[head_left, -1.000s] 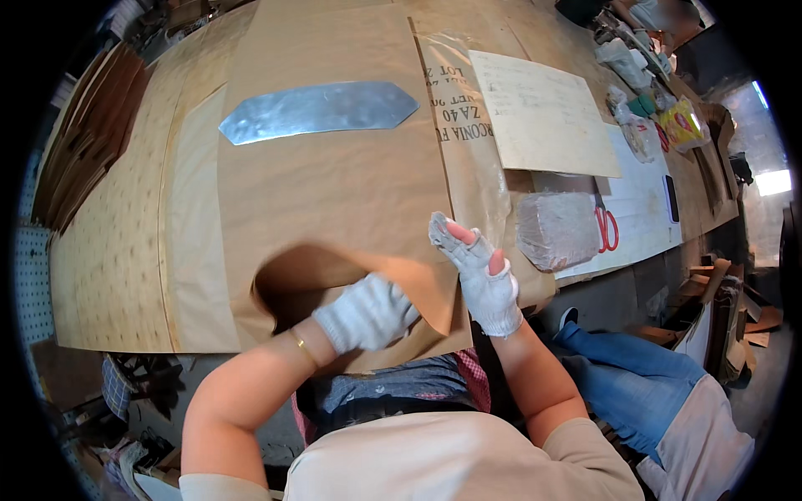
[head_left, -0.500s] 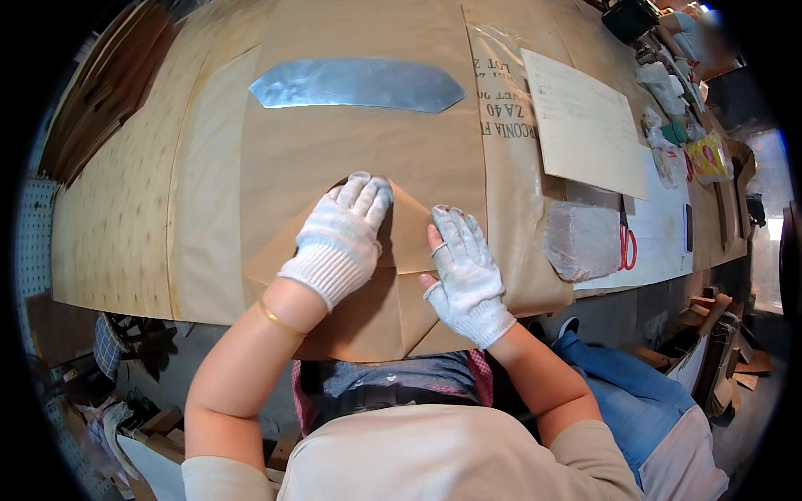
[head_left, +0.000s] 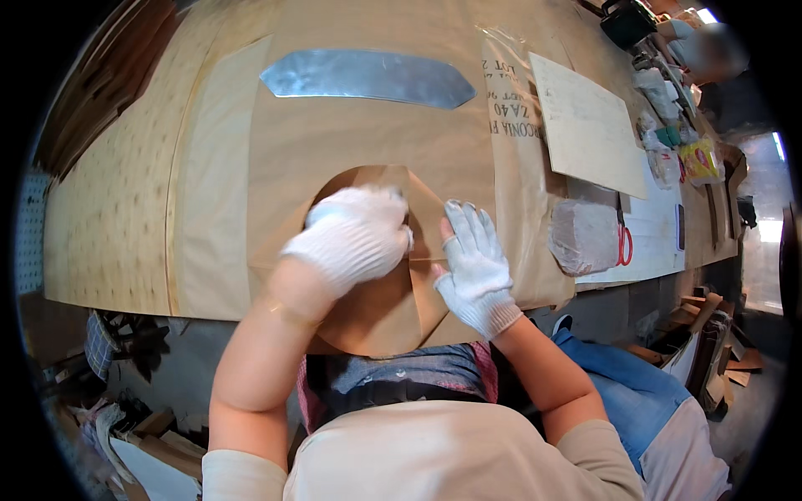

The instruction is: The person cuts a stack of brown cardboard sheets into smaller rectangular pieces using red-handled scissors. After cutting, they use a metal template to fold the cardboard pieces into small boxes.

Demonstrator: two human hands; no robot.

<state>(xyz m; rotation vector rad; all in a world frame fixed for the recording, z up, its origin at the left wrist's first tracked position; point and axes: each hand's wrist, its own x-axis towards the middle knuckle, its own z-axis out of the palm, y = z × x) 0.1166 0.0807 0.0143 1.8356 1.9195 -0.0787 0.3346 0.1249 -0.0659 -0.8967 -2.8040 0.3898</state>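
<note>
A sheet of brown kraft paper (head_left: 351,138) lies along the worktable, and its near end is lifted into a rounded, open fold (head_left: 372,321) with creases on its right side. My left hand (head_left: 355,230), in a white knit glove, is over this fold with its fingers curled in. It is slightly blurred, and whatever it may grip is hidden. My right hand (head_left: 478,271), gloved with thumb and forefinger tips bare, rests flat on the paper right of the fold, fingers stretched out. Beyond both hands, a shiny metal plate (head_left: 368,77) with pointed ends lies across the sheet.
To the right are a pale board (head_left: 589,125), a plastic-wrapped block (head_left: 585,236) and red-handled scissors (head_left: 625,242). Brown sheets (head_left: 104,79) are stacked at the far left. Another person (head_left: 710,54) is at the far right, beside bags and packages.
My left hand has gone from fingers extended to curled and shifted right. The fold at the near end now stands more open and rounded. My right hand stays flat. The view has shifted slightly.
</note>
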